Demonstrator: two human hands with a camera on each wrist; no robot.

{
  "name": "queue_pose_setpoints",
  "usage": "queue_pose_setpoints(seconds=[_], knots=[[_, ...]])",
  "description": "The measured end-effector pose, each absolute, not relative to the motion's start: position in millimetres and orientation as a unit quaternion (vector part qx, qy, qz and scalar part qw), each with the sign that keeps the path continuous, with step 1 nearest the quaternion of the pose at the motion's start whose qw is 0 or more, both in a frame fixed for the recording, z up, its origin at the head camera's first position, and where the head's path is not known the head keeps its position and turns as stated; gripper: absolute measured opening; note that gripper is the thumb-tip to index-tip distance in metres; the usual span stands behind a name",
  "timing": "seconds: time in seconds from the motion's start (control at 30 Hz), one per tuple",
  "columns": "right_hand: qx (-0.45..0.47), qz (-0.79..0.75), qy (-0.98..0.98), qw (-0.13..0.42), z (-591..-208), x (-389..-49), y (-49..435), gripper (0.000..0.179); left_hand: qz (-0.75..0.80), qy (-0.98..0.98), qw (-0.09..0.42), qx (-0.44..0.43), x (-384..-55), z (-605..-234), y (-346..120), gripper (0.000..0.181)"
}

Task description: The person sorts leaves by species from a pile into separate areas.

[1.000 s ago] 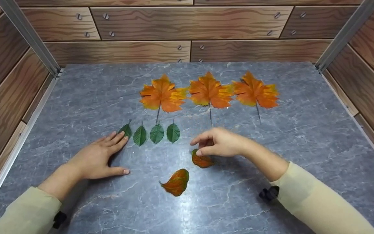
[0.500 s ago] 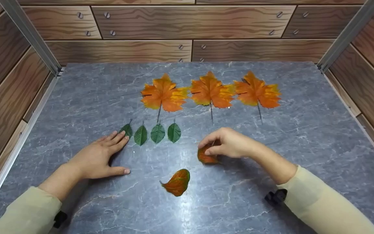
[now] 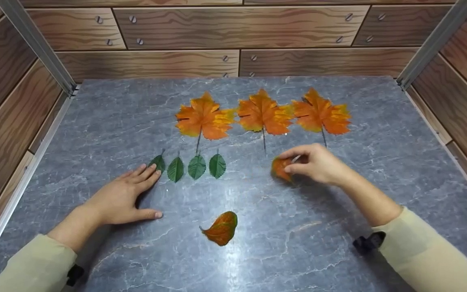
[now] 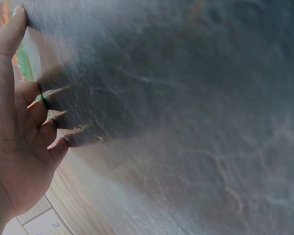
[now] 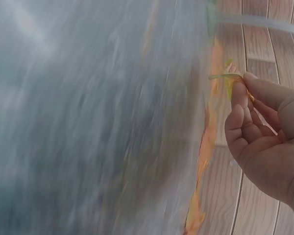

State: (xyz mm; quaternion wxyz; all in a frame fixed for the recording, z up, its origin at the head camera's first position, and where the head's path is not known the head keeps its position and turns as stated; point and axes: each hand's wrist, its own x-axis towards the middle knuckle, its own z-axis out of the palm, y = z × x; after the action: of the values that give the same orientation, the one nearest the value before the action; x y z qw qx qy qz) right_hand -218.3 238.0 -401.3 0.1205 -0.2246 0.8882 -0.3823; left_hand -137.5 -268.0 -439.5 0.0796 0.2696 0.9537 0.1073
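Observation:
My right hand (image 3: pixel 318 164) pinches an orange-brown leaf (image 3: pixel 281 168) between thumb and fingers, below the maple leaves. In the right wrist view the same leaf (image 5: pixel 229 78) shows at the fingertips of the right hand (image 5: pixel 264 122). With straight fingers, my left hand (image 3: pixel 122 196) lies on the table, its fingertips touching the leftmost green leaf (image 3: pixel 159 162). A second orange-brown leaf (image 3: pixel 220 228) lies on the table between the hands, nearer the front. The left wrist view has the left hand (image 4: pixel 24 132) at its left side.
Three orange maple leaves stand in a row at the back: left leaf (image 3: pixel 204 117), middle leaf (image 3: pixel 263 113), right leaf (image 3: pixel 321 112). Further green leaves (image 3: pixel 196 166) line up beside the left fingertips. Wood-patterned walls (image 3: pixel 233 28) enclose the grey marbled table (image 3: pixel 136 259).
My right hand has taken hold of the orange-brown leaf and carried it to the right and farther back. The left hand stays in place.

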Motion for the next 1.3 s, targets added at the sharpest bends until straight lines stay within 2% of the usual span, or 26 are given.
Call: queue_pose_setpoints(seconds=[0.23,0.5,1.03,1.3], knots=[[-0.154,-0.391,0.902,0.100,-402.8,-223.9,276.5,0.038,0.113,0.953,0.079,0.271,-137.0,-439.4,-267.9,0.108],[-0.117,-0.378,0.915,0.081,-407.3,-226.6,308.7,0.039,0.112,0.952,0.078,0.273,-137.7,-439.0,-268.1,0.107],[-0.104,-0.371,0.918,0.092,-414.9,-225.1,316.5,0.041,0.108,0.953,0.081,0.271,-137.5,-439.6,-268.4,0.108],[-0.132,-0.336,0.931,0.050,-405.2,-215.3,317.4,0.046,0.115,0.953,0.083,0.269,-138.4,-439.5,-268.3,0.108]])
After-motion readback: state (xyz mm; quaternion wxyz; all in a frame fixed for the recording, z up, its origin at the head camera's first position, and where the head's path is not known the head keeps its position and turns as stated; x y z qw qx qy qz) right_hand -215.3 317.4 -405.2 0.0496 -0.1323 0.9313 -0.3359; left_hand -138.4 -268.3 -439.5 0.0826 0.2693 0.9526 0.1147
